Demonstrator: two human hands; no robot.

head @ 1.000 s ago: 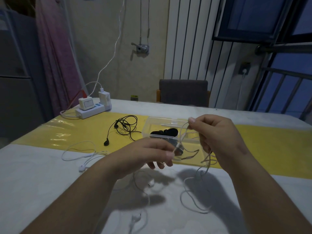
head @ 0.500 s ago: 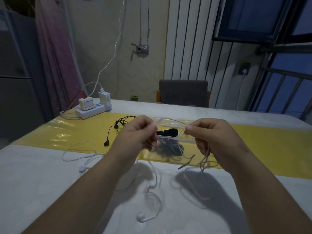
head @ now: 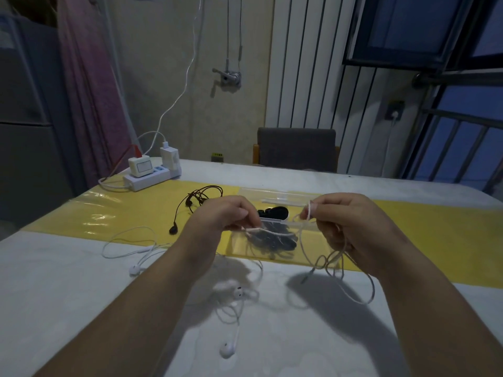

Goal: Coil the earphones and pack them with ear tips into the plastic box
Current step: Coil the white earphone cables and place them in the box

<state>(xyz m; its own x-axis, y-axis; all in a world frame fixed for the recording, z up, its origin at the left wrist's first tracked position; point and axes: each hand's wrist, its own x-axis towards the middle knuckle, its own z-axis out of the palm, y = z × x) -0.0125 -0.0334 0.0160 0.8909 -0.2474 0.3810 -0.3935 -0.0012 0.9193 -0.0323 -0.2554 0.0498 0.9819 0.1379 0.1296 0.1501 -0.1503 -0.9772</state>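
Pinch grips of left hand [head: 226, 216] and right hand [head: 347, 223] hold white earphones [head: 275, 233] stretched between them, plastic box [head: 275, 195] just behind.

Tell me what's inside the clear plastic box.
Black pieces, likely ear tips, lie in the far part of the plastic box; a dark cord bundle lies nearer. The left hand, right hand and their white cable hide its sides.

The white earphones [head: 228, 351] lie on a white worktop [head: 68, 295] crossed by a glossy yellow strip [head: 422, 227]. Black earphones [head: 174, 229]. The clear plastic box [head: 275, 195] holds black ear tips [head: 273, 213]. Pink curtain [head: 87, 77]; white power strip [head: 152, 178].
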